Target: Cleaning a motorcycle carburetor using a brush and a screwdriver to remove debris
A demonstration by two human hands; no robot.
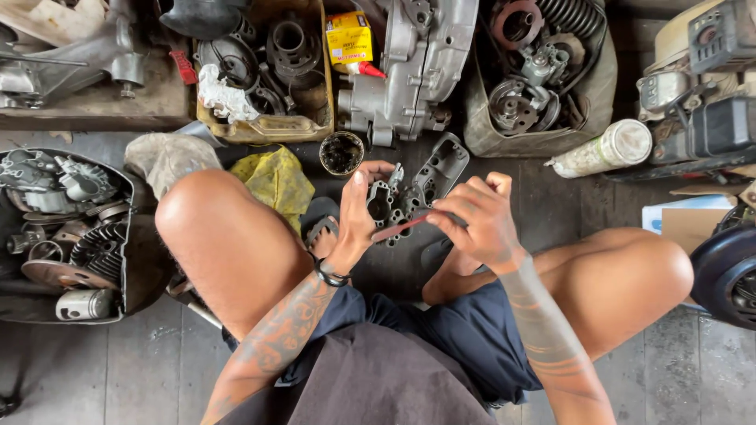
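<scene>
The person is squatting on a dark plank floor (157, 354), knees spread, forearms reaching forward between them. The left hand (358, 212) is gripping a small perforated metal engine part (394, 203) by its left edge, thumb over the top and fingers closed behind it, holding it clear of the floor at centre view. The right hand (476, 216) is pinching a thin red-handled tool (402, 228), fingers curled closed around the handle; the tool tip is lying against the lower face of the part.

Just beyond the hands, a flat grey engine cover (441, 169) is lying on the floor. A round tin of dark grease (342, 153) is sitting just left of it, with a yellow rag (276, 181) near the left knee.

Further out, a grey crankcase (409, 71) is lying between a yellow tray of parts (264, 130) and a cloth sack of parts (543, 79). A white bottle (602, 149) is lying on its side to the right.
</scene>
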